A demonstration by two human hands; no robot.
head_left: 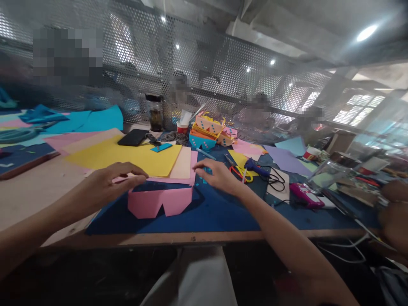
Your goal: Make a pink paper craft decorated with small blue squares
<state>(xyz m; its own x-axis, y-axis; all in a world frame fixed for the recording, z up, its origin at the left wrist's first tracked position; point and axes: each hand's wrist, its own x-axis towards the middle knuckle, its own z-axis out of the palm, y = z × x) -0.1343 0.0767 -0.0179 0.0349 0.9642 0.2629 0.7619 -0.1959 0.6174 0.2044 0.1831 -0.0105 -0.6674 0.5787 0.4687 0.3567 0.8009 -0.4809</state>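
Blue mat [207, 212] | folded pink paper [159, 202] | left hand [108, 182] fingers curled, grip unclear | right hand [218, 174] fingers loose, empty

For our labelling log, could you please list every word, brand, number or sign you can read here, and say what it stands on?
No text can be read anywhere.
The folded pink paper and the yellow sheet are plain.
The paper boats bear only small coloured marks, no letters.
Any print on the paper cup, the jar or the pink device is too blurred to read.
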